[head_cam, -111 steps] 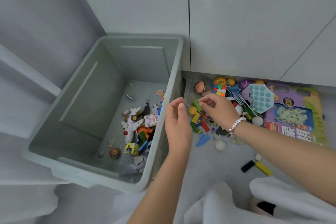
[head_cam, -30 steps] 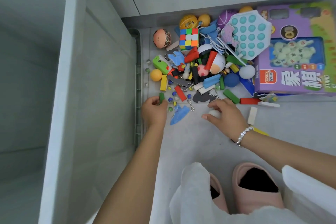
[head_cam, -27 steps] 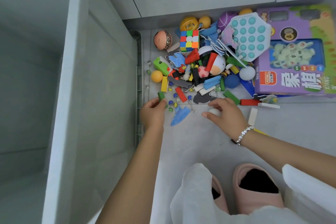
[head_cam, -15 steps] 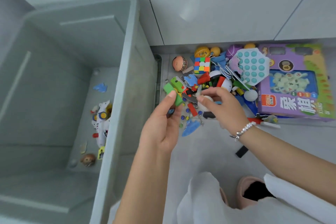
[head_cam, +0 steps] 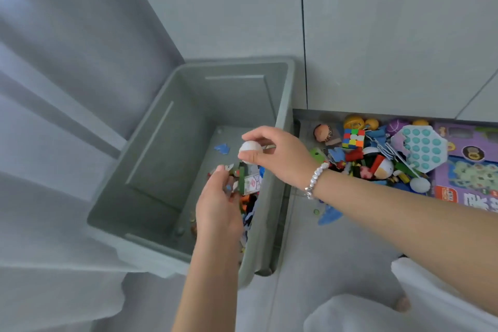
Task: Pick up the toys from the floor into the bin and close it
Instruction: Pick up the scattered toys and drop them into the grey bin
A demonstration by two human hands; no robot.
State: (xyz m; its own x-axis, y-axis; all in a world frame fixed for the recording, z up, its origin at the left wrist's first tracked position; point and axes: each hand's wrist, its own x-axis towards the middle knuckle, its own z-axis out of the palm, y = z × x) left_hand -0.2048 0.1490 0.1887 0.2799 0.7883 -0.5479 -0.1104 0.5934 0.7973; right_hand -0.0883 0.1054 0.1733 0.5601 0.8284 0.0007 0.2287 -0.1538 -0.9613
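The grey-green bin (head_cam: 285, 105) stands open on the floor by the cabinet, with several small toys on its bottom, among them a card box (head_cam: 252, 183) and a blue piece (head_cam: 222, 148). My right hand (head_cam: 280, 156) is over the bin's right rim and pinches a white ball (head_cam: 250, 149) between thumb and fingertips. My left hand (head_cam: 218, 205) hovers inside the bin with fingers spread loosely. A green block (head_cam: 241, 178) is just past its fingertips. The toy pile on the floor at right includes a colour cube (head_cam: 353, 138), a teal pop toy (head_cam: 419, 148) and a purple game box (head_cam: 471, 170).
Grey cabinet doors (head_cam: 377, 35) rise behind the bin and the pile. A blue flat piece (head_cam: 329, 215) and another white ball (head_cam: 419, 184) lie on the floor near the bin. White clothing (head_cam: 350, 315) covers my knees at the lower right.
Both hands have lifted from the floor pile and swung left over the bin. The right hand carries the white ball; the left hand has loosened around the green block.
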